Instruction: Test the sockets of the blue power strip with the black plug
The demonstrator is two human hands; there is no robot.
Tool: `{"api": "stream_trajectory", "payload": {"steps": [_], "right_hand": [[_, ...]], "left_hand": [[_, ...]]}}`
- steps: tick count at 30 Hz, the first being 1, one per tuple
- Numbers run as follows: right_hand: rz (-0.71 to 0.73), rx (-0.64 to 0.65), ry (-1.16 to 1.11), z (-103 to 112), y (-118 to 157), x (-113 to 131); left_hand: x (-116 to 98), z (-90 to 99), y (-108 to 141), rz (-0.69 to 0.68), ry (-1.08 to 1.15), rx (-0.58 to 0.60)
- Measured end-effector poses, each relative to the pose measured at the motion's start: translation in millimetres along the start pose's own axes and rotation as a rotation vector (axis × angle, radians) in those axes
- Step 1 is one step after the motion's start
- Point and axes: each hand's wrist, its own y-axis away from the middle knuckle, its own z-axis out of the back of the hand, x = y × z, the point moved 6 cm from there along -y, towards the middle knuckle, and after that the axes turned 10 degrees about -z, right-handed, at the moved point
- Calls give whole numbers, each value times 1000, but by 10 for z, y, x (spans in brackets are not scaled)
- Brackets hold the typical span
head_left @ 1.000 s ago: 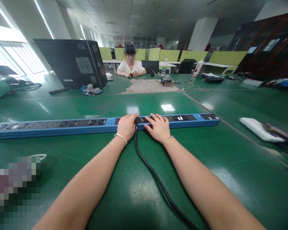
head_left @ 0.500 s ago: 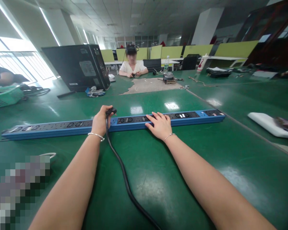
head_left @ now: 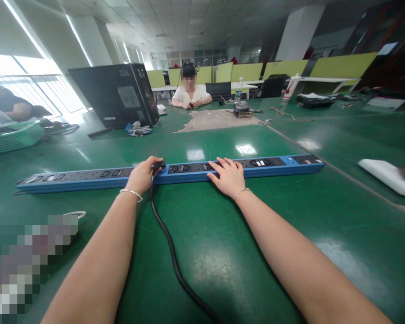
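A long blue power strip (head_left: 273, 170) with black sockets lies across the green table (head_left: 202, 234). My left hand (head_left: 142, 174) grips a black power plug (head_left: 159, 166), held low over the strip's blue section left of the middle. Whether its prongs are in a socket is hidden. From the plug a thick black cord (head_left: 172, 245) curves down towards me and out of view. My right hand (head_left: 228, 176) rests on top of the strip with fingers spread, right of the plug.
A black computer case (head_left: 114, 96) stands at the back left, with gloves (head_left: 139, 129) beside it. A green basket (head_left: 16, 137) is at far left. Across the table sits a person (head_left: 191, 92). A white object (head_left: 388, 176) lies at right; a pixelated item (head_left: 33, 261) is front left.
My left hand has lowered the plug closer to the strip. My right hand stays on the strip. The view has shifted slightly left.
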Motion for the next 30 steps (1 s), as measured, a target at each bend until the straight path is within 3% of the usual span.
{"api": "stream_trajectory", "payload": {"steps": [6,11,22,25,28,30], "right_hand": [[4,-1,0,0,0,1],[-7,10,-11,-6,-3,-3],[-11,13,-1,-7,-5,-1],[2,-6,6,-10,-1,-5],[13,-28,8,-12,-1,-11],[17,-36,8,-15,-3,-14]], "left_hand": [[-29,-39,44,6,-7,27],[-98,-51,60,-67,-105,27],[-171,-149,127,-51,-108,-131],[-167,-136,110,-73,-39,-230],[-67,53,129,-28,26,-482],[107,221,198,95,50,-640]]}}
